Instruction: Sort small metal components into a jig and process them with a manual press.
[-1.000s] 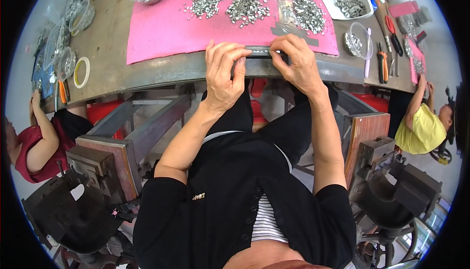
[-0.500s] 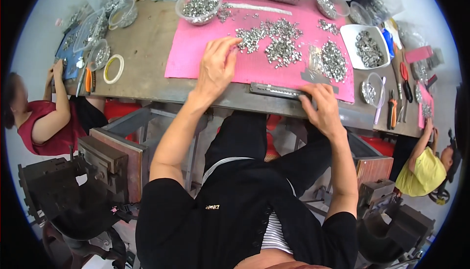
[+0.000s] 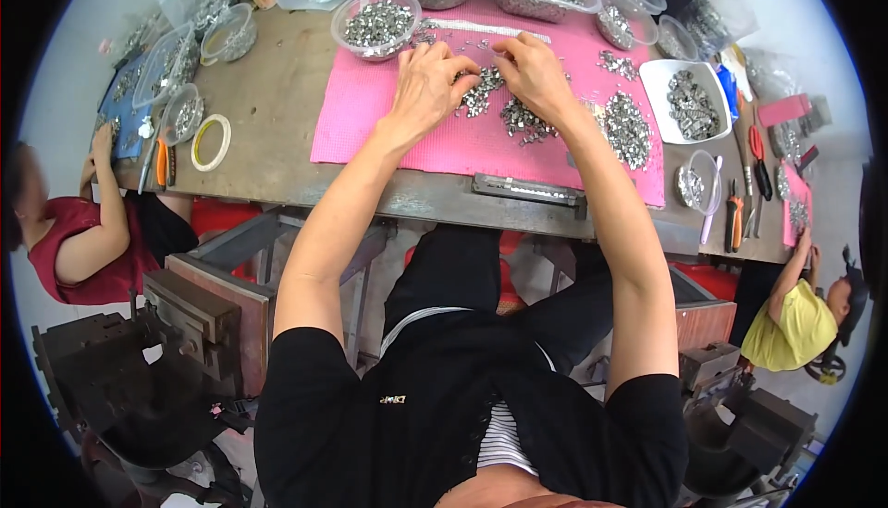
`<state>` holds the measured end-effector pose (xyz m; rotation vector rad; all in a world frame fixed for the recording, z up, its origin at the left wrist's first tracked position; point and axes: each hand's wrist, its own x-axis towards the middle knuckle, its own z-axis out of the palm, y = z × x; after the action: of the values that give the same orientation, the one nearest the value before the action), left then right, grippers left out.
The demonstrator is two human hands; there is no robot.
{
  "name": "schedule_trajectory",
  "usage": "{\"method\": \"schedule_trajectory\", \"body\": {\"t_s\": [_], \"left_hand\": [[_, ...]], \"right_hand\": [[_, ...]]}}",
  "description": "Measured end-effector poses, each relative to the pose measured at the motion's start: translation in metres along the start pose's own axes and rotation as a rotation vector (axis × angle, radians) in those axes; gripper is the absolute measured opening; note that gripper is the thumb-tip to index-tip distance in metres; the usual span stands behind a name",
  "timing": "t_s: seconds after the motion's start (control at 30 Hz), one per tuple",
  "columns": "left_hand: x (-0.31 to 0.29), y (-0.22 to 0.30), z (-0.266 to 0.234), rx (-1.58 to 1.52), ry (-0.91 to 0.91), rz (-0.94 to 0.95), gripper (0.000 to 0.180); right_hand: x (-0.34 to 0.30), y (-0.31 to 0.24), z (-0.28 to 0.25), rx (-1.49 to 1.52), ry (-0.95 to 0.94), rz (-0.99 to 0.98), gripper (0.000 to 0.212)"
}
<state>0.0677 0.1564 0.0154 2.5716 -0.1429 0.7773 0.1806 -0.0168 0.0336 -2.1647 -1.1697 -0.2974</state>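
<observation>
Both hands are over the pink mat [image 3: 370, 129], among piles of small silvery metal pieces [image 3: 482, 94]. My left hand [image 3: 428, 87] is at the left side of the middle pile, its thumb and fingertips drawn together; anything between them is too small to make out. My right hand [image 3: 536, 75] reaches in from the right with bent fingers, its fingertips pinched at the pile's far side. What they hold, if anything, is hidden. Part of the pile [image 3: 527, 124] shows below the right hand. A narrow grooved metal bar [image 3: 525, 190] lies at the table's near edge, touched by neither hand.
Tubs of metal pieces [image 3: 377, 49] line the back, and a white tray [image 3: 655, 92] stands right of the mat. Orange-handled pliers [image 3: 734, 216] lie farther right. A tape roll [image 3: 212, 142] lies on the left. Co-workers sit at both sides, one in a red top [image 3: 69, 240].
My right hand has left the metal bar and moved forward to the middle pile. My left hand has shifted slightly forward and right, its fingers now beside the right hand's.
</observation>
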Motion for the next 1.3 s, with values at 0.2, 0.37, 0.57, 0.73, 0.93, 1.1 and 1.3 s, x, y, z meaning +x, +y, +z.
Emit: {"method": "schedule_trajectory", "body": {"t_s": [0.2,0.37,0.57,0.73,0.93,1.1,1.3], "left_hand": [[-0.003,-0.011,0.01,-0.049,0.018,-0.073,0.015],[-0.005,0.001,0.01,-0.046,0.095,-0.042,0.015],[-0.004,0.003,0.012,0.059,0.073,-0.075,0.014],[-0.003,-0.001,-0.003,-0.176,0.14,-0.117,0.013],[-0.035,0.047,-0.027,-0.466,-0.051,-0.103,0.01],[-0.06,0.051,-0.024,-0.23,-0.084,0.025,0.008],[-0.058,0.051,-0.027,-0.236,-0.17,-0.083,0.012]], "right_hand": [[0.011,-0.003,0.009,-0.11,-0.199,0.057,0.02],[0.001,-0.003,0.014,-0.118,-0.163,-0.001,0.019],[-0.003,-0.008,0.013,-0.122,-0.029,-0.03,0.012],[-0.026,-0.031,-0.025,0.064,-0.074,-0.022,0.008],[-0.093,-0.042,-0.072,0.024,-0.231,-0.006,0.012],[-0.106,-0.037,-0.07,0.117,-0.25,0.053,0.015],[-0.11,-0.039,-0.07,0.1,-0.26,0.106,0.015]]}}
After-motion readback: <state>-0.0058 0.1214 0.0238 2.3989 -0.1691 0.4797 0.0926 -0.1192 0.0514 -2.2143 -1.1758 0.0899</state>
